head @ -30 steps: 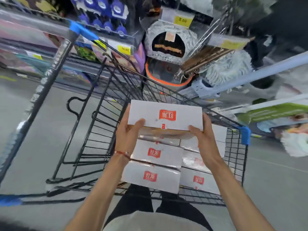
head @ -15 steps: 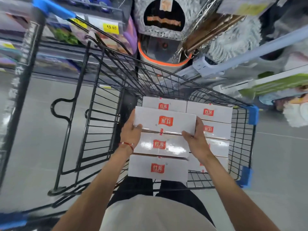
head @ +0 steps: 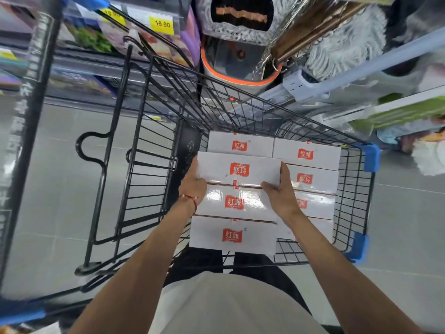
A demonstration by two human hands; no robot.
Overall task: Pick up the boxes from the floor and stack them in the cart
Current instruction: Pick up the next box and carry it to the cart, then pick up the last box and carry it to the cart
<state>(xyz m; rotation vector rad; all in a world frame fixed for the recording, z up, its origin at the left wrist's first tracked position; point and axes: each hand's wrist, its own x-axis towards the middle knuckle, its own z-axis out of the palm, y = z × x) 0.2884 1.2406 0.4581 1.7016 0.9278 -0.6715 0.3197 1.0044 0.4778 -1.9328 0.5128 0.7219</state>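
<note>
A white box with a red logo (head: 238, 168) is gripped at both ends, low inside the black wire cart (head: 354, 184). My left hand (head: 192, 186) clasps its left end and my right hand (head: 280, 192) its right end. The box lies in the left column of several identical white boxes (head: 232, 235) packed flat in the cart in two columns. A red string bracelet circles my left wrist. Whether the held box rests on the layer below cannot be told.
Store shelves with price tags (head: 161, 24) and packaged goods rise beyond the cart. An orange-rimmed bucket (head: 236, 68) and mop heads (head: 342, 49) hang ahead. A second cart frame (head: 31, 97) stands at the left. Grey tiled floor (head: 57, 189) surrounds the cart.
Both hands have lowered the box from above the cart rim down into the left column between its neighbours. The view has tilted further down.
</note>
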